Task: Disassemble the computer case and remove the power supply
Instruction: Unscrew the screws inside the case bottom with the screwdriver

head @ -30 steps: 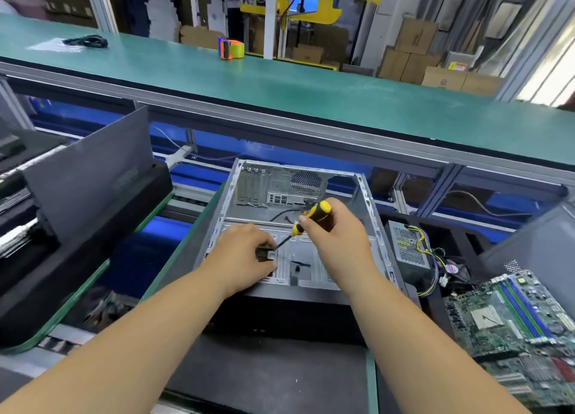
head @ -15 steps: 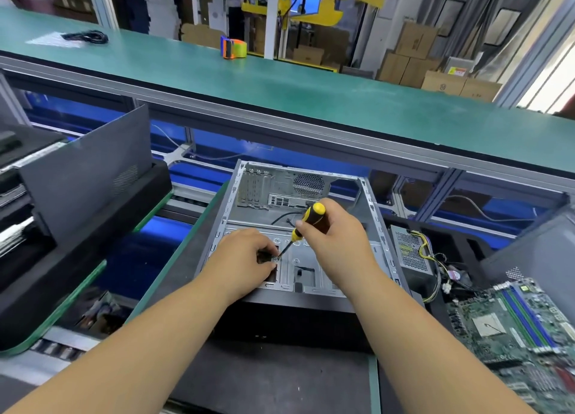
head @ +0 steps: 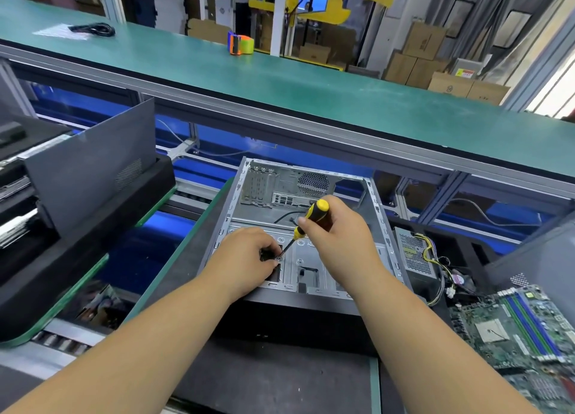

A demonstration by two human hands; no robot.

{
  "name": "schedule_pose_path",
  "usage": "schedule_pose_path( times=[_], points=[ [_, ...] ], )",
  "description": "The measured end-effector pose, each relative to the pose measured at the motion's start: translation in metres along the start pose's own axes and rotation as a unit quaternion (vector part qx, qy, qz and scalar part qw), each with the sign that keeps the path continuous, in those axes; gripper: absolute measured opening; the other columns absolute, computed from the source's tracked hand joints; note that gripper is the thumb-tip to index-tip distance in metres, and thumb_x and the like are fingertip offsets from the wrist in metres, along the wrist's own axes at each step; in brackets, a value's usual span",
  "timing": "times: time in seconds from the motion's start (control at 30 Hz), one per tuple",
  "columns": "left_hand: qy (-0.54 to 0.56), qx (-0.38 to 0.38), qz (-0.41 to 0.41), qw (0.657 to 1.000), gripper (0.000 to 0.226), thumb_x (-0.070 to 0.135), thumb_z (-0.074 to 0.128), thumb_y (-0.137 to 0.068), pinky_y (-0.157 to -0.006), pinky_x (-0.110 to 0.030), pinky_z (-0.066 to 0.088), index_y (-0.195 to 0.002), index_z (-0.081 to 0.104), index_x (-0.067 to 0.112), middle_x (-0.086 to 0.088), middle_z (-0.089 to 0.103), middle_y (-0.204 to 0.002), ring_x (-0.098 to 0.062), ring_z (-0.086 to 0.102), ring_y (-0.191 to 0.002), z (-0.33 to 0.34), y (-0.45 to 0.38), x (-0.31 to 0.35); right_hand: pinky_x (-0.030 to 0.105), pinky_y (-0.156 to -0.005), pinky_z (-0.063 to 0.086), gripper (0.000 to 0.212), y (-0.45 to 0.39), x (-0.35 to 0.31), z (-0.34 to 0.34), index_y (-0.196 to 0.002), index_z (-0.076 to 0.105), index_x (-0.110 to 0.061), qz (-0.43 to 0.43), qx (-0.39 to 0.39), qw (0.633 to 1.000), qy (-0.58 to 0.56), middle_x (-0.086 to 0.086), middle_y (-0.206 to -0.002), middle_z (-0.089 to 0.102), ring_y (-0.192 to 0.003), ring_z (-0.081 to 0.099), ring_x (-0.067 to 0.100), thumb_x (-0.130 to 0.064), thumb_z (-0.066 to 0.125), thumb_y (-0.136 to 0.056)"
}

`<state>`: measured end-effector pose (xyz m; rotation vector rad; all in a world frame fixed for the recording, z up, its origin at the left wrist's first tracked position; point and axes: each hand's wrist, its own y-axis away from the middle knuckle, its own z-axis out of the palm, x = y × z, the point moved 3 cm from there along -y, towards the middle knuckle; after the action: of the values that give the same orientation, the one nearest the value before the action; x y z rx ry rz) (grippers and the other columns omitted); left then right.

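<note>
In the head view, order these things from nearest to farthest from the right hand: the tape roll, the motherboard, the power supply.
From the right hand, which grips the screwdriver:
1. The power supply, just right of the case.
2. The motherboard, at lower right.
3. The tape roll, far off on the green bench.

This was a factory assembly or teardown line: a long green-matted workbench on aluminium framing [head: 311, 80] ran across the room, stacked brown cardboard cartons [head: 426, 56] stood behind it, and a bare green circuit board [head: 513, 329] lay beside an opened grey steel computer chassis [head: 311, 214].
</note>
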<state>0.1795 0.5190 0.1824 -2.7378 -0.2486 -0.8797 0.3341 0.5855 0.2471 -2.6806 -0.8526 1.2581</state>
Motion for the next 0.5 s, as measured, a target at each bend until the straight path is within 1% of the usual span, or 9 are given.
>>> schedule_pose_path(
  times=[0.13, 0.2, 0.3, 0.4, 0.43, 0.5],
  points=[
    [0.002, 0.004, 0.005, 1.000, 0.015, 0.022, 0.074, -0.079, -0.072, -0.006, 0.032, -0.090, 0.073, 0.031, 0.021, 0.055, -0.080, 0.001, 0.048, -0.084, 0.001, -0.001, -0.002, 0.037, -0.065, 0.047, 0.022, -0.002, -0.003, 0.001, -0.085, 0.048, -0.023, -0.009, -0.015, 0.999, 0.042, -0.004, -0.080, 0.061, -0.075, 0.055, 0.018, -0.038, 0.063, -0.091],
    [-0.001, 0.005, 0.005, 1.000, 0.015, 0.022, 0.073, -0.079, -0.072, -0.005, 0.030, -0.090, 0.072, 0.032, 0.022, 0.054, -0.079, 0.001, 0.048, -0.084, 0.002, -0.001, -0.003, 0.036, -0.064, 0.047, 0.021, -0.005, -0.006, 0.002, -0.086, 0.048, -0.023, -0.015, -0.034, 0.997, 0.067, -0.004, -0.081, 0.061, -0.076, 0.056, 0.018, -0.038, 0.062, -0.091],
    [0.000, -0.005, -0.005, 1.000, 0.015, 0.024, 0.073, -0.078, -0.077, -0.016, 0.039, -0.089, 0.072, 0.033, 0.022, 0.055, -0.080, -0.002, 0.049, -0.087, 0.003, -0.003, -0.004, 0.035, -0.064, 0.045, 0.022, -0.014, -0.015, 0.001, -0.086, 0.049, -0.022, -0.027, -0.071, 0.992, 0.097, -0.004, -0.084, 0.058, -0.077, 0.054, 0.018, -0.038, 0.064, -0.090],
    [0.017, -0.042, -0.027, 0.999, 0.016, 0.025, 0.074, -0.077, -0.082, -0.027, 0.049, -0.090, 0.071, 0.034, 0.016, 0.061, -0.087, -0.006, 0.056, -0.090, 0.005, -0.007, -0.005, 0.031, -0.061, 0.036, 0.024, -0.029, -0.024, 0.002, -0.084, 0.049, -0.020, -0.031, -0.113, 0.986, 0.115, -0.003, -0.087, 0.052, -0.076, 0.049, 0.016, -0.033, 0.069, -0.088],
    [0.053, -0.053, -0.039, 0.996, 0.019, 0.024, 0.074, -0.077, -0.083, -0.027, 0.051, -0.091, 0.070, 0.037, 0.016, 0.064, -0.091, -0.006, 0.059, -0.091, 0.004, -0.009, -0.005, 0.030, -0.059, 0.035, 0.023, -0.034, -0.026, 0.002, -0.085, 0.050, -0.019, -0.025, -0.125, 0.985, 0.116, -0.003, -0.085, 0.053, -0.074, 0.049, 0.016, -0.031, 0.070, -0.088],
    [0.158, -0.060, -0.051, 0.984, 0.023, 0.024, 0.074, -0.079, -0.086, -0.023, 0.050, -0.093, 0.068, 0.041, 0.017, 0.068, -0.097, -0.001, 0.062, -0.095, 0.003, -0.012, -0.003, 0.030, -0.058, 0.037, 0.022, -0.041, -0.027, 0.002, -0.090, 0.055, -0.015, -0.018, -0.141, 0.983, 0.113, -0.002, -0.085, 0.058, -0.075, 0.052, 0.018, -0.028, 0.072, -0.087]
  ],
)
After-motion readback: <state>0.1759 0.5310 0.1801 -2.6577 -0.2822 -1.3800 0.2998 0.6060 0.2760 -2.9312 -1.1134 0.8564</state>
